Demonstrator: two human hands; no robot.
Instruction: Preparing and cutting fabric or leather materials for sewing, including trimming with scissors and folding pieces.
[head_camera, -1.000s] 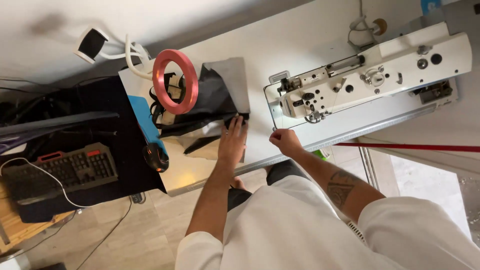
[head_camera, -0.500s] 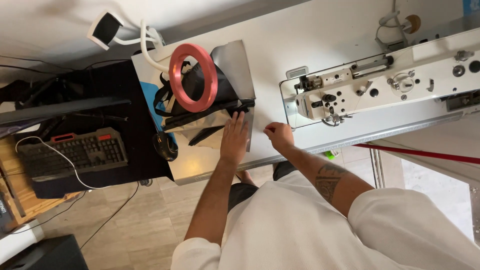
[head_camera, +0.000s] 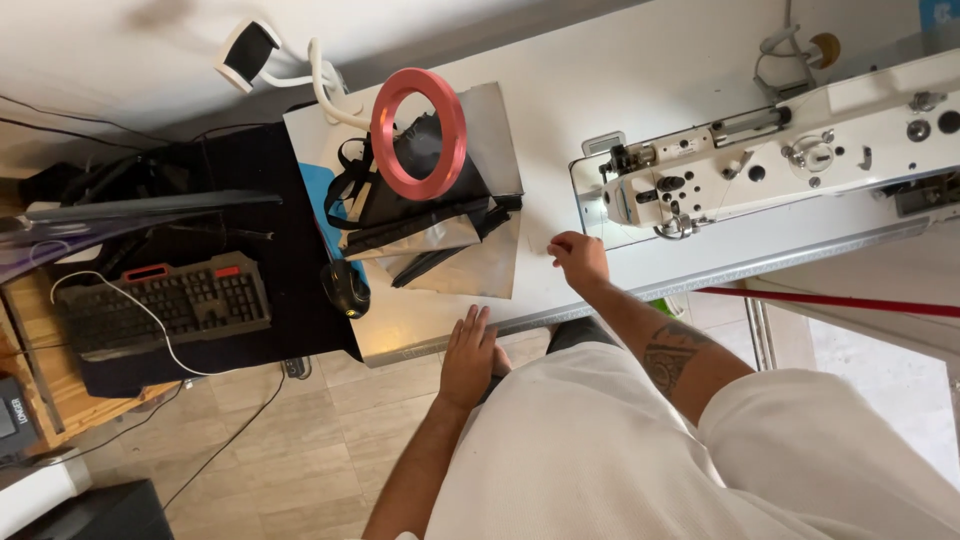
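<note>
Left hand (head_camera: 468, 358): flat, fingers spread, palm at the near table (head_camera: 620, 120) edge; grip wide, holding nothing; reads as bracing.
Right hand (head_camera: 578, 260): fingers curled narrow on the table just before the sewing machine (head_camera: 760, 165); whether it pinches thread, cannot tell.
Grey fabric sheet (head_camera: 480, 262): flat on table, left of right hand, under a black bag (head_camera: 420, 205) and a pink ring (head_camera: 418, 133).
Side desk: keyboard (head_camera: 165, 305), mouse (head_camera: 345, 290).
Change: half a second earlier, left hand lay on the fabric; now drawn back off it.
</note>
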